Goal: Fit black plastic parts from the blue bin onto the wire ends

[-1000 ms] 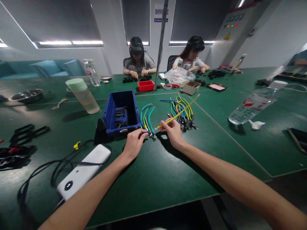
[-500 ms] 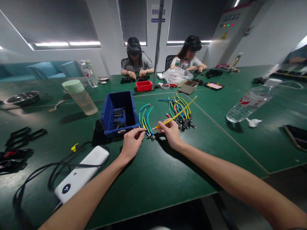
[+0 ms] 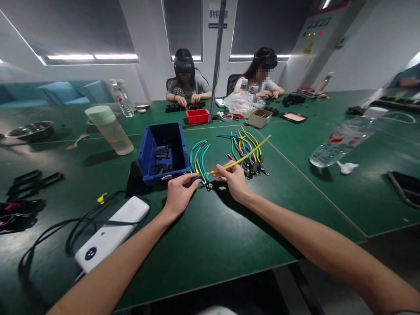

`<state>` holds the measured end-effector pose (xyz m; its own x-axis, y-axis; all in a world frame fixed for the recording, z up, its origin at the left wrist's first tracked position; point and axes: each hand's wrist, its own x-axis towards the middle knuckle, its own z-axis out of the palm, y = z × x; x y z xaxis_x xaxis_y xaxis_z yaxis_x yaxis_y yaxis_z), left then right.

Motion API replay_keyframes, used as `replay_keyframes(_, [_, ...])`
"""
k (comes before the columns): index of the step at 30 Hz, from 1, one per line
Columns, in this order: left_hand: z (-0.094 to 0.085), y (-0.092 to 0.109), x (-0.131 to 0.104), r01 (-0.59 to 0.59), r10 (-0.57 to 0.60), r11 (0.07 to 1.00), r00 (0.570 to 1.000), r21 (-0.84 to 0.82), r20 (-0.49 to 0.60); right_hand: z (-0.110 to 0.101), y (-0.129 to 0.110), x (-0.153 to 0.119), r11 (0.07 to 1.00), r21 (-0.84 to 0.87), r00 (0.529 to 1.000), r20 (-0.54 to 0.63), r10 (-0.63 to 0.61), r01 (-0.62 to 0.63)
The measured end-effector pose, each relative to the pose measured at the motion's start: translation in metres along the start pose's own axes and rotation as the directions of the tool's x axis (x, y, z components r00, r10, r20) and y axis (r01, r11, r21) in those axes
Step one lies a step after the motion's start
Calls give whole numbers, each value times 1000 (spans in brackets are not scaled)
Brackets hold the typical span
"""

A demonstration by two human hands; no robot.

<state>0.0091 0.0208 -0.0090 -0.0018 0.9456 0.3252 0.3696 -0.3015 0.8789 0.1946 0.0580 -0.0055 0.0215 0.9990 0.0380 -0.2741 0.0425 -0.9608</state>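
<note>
My right hand [image 3: 234,179] pinches a yellow cable [image 3: 252,151] near its left end, and the rest slants up to the right. My left hand [image 3: 180,191] holds a small black sleeve [image 3: 197,177] between thumb and fingers, close to the cable's bare metal tip. Beneath and between the hands lies a small bundle of green, blue and yellow cables [image 3: 202,162] with metal lugs at the near end. A larger pile of coloured cables with black sleeves [image 3: 254,168] lies beyond my right hand. The blue bin [image 3: 143,156] beside my left hand contains several black sleeves.
A white power bank [image 3: 114,232] with black cords lies at the left front. Bottles stand at left [image 3: 114,135] and right [image 3: 344,138]. Across the table are a red tray [image 3: 197,116], a small box [image 3: 259,119] and two people working. A phone [image 3: 405,187] lies far right.
The black sleeve now shows between my left fingertips, facing the yellow cable's tip. The cable's far end has dipped slightly. The view has shifted a little.
</note>
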Motion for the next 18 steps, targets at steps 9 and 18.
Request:
replay_keyframes(9, [-2, 5, 0, -49, 51, 998, 998, 46, -42, 0, -2, 1, 998, 48, 999, 24, 39, -41])
replay_keyframes(18, [-1, 4, -1, -3, 3, 1000, 1000, -17, 8, 0, -4, 1, 999, -8, 998, 55, 40, -39])
